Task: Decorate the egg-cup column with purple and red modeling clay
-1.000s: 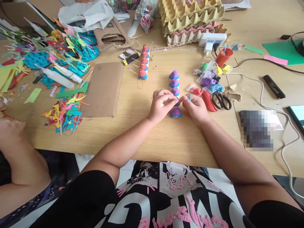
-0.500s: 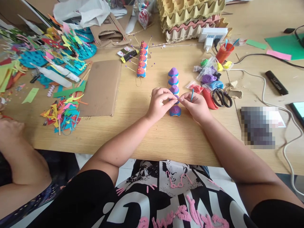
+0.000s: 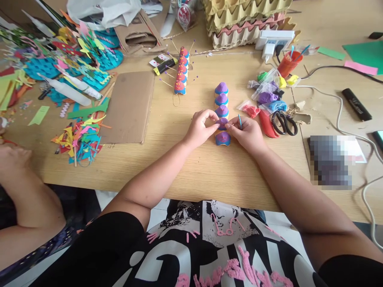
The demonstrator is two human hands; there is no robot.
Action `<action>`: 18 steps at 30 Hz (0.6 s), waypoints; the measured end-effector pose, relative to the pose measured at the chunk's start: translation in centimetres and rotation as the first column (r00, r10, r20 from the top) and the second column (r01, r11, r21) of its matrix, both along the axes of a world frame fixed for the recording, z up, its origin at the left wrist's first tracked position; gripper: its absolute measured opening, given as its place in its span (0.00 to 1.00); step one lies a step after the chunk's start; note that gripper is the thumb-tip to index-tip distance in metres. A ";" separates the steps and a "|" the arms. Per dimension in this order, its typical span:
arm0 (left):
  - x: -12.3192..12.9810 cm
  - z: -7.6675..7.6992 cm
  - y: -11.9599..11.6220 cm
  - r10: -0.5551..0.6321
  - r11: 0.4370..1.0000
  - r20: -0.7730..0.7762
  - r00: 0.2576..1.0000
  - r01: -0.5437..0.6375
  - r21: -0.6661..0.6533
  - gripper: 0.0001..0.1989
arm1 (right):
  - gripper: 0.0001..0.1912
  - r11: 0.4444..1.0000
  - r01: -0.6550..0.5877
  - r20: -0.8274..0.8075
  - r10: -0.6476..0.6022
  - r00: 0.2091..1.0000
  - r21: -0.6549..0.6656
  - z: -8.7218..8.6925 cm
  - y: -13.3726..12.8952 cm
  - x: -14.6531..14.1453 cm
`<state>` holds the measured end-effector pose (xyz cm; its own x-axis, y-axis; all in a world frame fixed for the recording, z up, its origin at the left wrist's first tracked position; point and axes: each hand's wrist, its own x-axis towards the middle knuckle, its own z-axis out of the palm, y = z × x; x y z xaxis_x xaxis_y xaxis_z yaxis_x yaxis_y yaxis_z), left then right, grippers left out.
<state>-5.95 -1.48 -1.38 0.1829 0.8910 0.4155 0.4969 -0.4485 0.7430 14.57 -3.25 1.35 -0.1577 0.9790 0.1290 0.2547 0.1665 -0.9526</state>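
A row of egg-carton bumps covered in purple clay with blue lower rims (image 3: 223, 138) runs away from me on the table; the front bump bears small reddish marks like a face. My left hand (image 3: 202, 126) is at the left side of the second bump (image 3: 222, 122), thumb and forefinger parted, seemingly touching its edge. At that bump's right side are the fingertips of my right hand (image 3: 247, 131). A thin blue stick (image 3: 239, 121) stands up from among the right fingers. Whether those fingertips also pinch a bit of clay is too small to tell.
A finished-looking red-and-blue bump row with pins (image 3: 181, 73) stands farther back. To the right are clay bags (image 3: 267, 97), black scissors (image 3: 283, 123) and an orange cup (image 3: 289, 65). Cardboard (image 3: 127, 107) and paper scraps (image 3: 80, 139) lie left, near another person's arm (image 3: 18, 179).
My left thumb and forefinger have parted from their pinch, and my hands have drawn slightly apart around the second bump. The view has shifted a little.
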 end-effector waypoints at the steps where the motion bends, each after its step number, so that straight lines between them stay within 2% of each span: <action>1: 0.0 -0.1 0.1 -0.012 1.000 0.014 1.000 0.013 -0.018 0.08 | 0.20 1.000 0.005 0.007 -0.006 1.000 0.010 0.0 0.0 -0.1; 7: -0.3 -0.4 0.4 -0.037 0.996 0.027 0.999 0.039 -0.080 0.12 | 0.16 1.000 0.022 0.064 -0.021 0.998 -0.001 0.1 -0.2 -0.5; 18: 0.0 0.3 0.3 -0.061 0.988 0.095 0.994 0.074 -0.134 0.14 | 0.13 0.999 0.045 0.105 -0.044 0.994 -0.006 0.6 -0.5 -0.8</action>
<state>-5.95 -1.21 -1.03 0.2117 0.9276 0.3079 0.3970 -0.3695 0.8402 13.75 -3.73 1.91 -0.1261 0.9864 0.1059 0.3599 0.1450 -0.9217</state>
